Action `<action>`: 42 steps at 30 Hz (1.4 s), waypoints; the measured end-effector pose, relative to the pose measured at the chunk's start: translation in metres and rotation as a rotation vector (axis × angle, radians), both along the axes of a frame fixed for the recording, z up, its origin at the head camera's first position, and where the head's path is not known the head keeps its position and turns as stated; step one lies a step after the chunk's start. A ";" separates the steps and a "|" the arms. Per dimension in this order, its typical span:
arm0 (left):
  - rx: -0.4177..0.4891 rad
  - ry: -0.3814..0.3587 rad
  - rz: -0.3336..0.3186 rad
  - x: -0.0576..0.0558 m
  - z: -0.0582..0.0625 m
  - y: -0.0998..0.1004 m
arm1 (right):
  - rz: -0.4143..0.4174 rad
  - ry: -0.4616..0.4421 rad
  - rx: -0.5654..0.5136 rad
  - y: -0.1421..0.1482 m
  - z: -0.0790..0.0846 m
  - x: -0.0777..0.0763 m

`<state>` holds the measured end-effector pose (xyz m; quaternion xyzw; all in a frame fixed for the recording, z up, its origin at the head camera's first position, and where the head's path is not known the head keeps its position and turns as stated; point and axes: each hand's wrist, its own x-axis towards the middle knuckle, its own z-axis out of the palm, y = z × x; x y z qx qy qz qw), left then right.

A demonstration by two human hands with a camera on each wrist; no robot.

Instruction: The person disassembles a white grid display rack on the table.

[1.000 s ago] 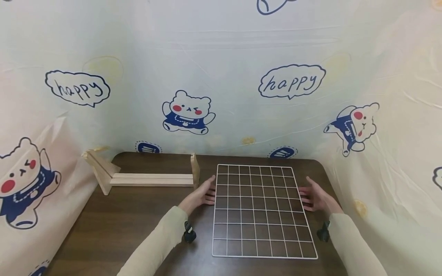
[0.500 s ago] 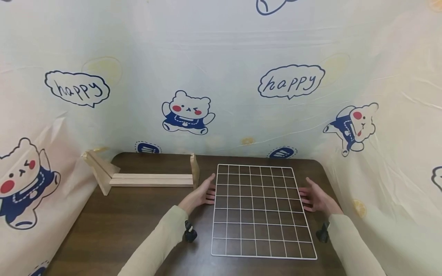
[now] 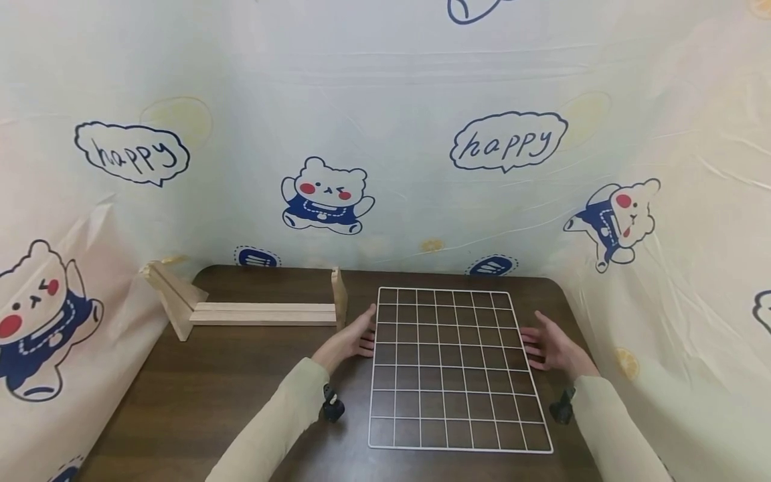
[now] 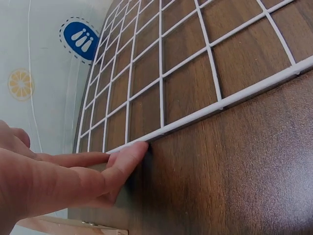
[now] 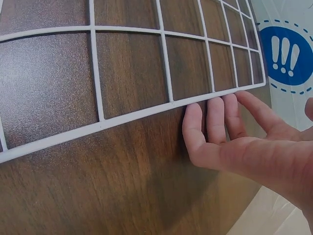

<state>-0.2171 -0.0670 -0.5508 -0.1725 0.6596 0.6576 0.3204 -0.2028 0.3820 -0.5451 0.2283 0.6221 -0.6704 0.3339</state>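
Observation:
A white wire grid panel lies flat on the brown wooden table, right of centre. At its left edge is my left hand; in the left wrist view the fingertips touch the border wire from the side. My right hand is at the opposite edge. In the right wrist view its fingers, slightly bent, meet the border wire with their tips. Both thumbs stay off the wire, and neither hand grips the panel.
A pale wooden stand, two upright end pieces joined by a rail, stands at the back left of the table. A patterned curtain hangs behind the table and down both sides.
The hands keep their places at the two edges of the grid panel. The panel and the wooden stand show no clear movement; the view shifts very slightly.

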 end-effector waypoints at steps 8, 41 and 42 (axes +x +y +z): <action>-0.001 -0.016 0.027 -0.004 -0.001 -0.002 | -0.017 0.012 -0.018 0.003 0.001 0.002; 0.111 0.008 0.035 0.009 -0.006 -0.012 | 0.015 0.039 -0.008 0.005 0.000 0.006; 0.109 0.010 0.038 0.009 -0.006 -0.012 | 0.018 0.041 -0.008 0.006 0.000 0.006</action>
